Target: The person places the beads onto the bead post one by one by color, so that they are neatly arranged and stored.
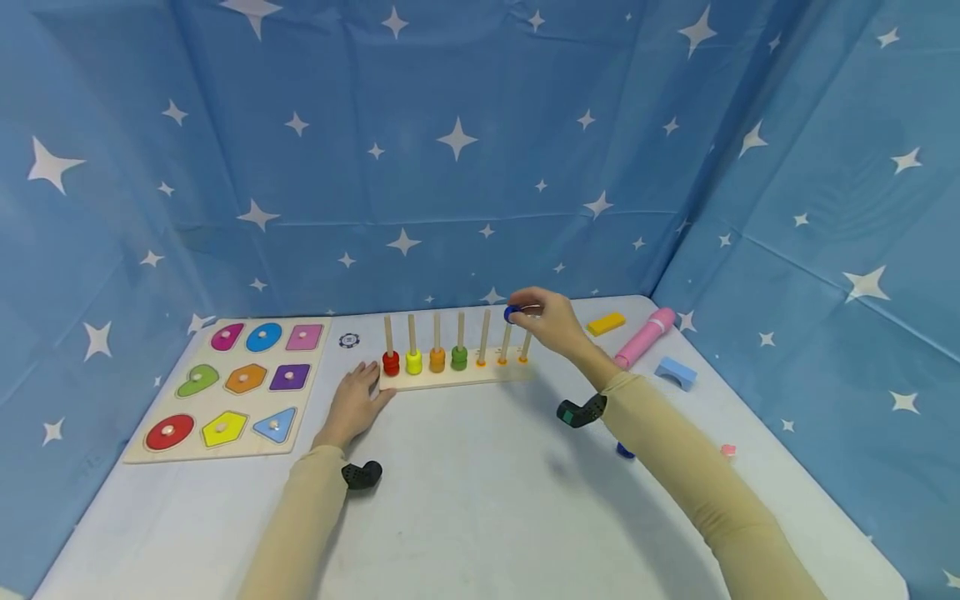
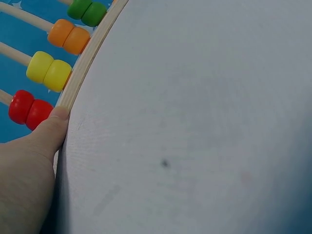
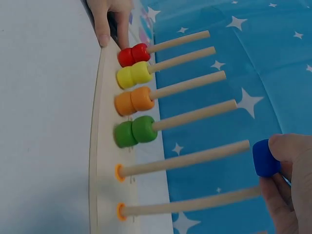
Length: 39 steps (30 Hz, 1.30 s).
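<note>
A wooden peg board (image 1: 455, 380) lies near the back of the table, with a row of upright pegs. Red (image 1: 391, 363), yellow (image 1: 414, 362), orange (image 1: 437, 360) and green beads (image 1: 460, 358) sit stacked on the left pegs; three pegs at the right carry none. My left hand (image 1: 354, 406) holds the board's left end, its thumb (image 2: 56, 119) on the front edge and fingers around the far side. Between thumb and fingertips my right hand (image 1: 550, 322) pinches a blue bead (image 3: 265, 158), raised close to the tops of the bare pegs.
On the left lies a shape puzzle board (image 1: 300, 417), with a small round patterned disc (image 1: 349, 340) beside it. To the right are a yellow block (image 1: 606, 323), a pink cylinder (image 1: 645, 339), a light blue arch block (image 1: 676, 372) and a dark blue piece (image 1: 625, 451) partly behind my right sleeve.
</note>
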Tool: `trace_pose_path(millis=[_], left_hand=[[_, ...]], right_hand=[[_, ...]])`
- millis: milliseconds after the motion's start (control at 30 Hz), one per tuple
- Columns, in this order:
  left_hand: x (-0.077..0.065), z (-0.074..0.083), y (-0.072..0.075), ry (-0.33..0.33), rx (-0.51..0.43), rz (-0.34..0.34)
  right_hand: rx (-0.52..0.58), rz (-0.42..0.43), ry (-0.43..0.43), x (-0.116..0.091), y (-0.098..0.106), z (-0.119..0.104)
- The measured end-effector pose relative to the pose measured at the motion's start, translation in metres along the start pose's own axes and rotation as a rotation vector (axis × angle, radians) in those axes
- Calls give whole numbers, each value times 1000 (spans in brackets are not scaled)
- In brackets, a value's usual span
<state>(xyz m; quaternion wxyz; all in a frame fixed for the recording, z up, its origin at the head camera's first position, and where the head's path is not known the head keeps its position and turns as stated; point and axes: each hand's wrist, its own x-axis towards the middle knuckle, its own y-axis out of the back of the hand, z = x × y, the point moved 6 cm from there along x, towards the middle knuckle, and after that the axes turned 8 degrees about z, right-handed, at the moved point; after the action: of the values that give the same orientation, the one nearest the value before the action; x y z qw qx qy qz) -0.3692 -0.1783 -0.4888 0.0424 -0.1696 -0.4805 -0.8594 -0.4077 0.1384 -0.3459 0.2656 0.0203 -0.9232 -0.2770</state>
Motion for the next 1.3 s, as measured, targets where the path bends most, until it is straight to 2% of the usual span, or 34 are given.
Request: trace_pose_path(millis=[133, 267, 667, 867, 1067, 1300], left_hand=[[0, 3, -4, -11, 24, -11], [0, 7, -5, -14, 30, -15], [2, 12, -1, -20, 21, -13], [1, 10, 0, -23, 19, -9], [0, 5, 2, -9, 32, -6], [0, 0, 6, -11, 18, 4]], right_hand=[[-17, -12, 9, 8, -15, -3], [-46, -7, 20, 14, -21, -3], [-66, -21, 27, 18, -23, -9], [-23, 7, 38, 18, -16, -4], [9, 49, -20, 2, -1, 4], [46, 49, 0, -34, 23, 5]])
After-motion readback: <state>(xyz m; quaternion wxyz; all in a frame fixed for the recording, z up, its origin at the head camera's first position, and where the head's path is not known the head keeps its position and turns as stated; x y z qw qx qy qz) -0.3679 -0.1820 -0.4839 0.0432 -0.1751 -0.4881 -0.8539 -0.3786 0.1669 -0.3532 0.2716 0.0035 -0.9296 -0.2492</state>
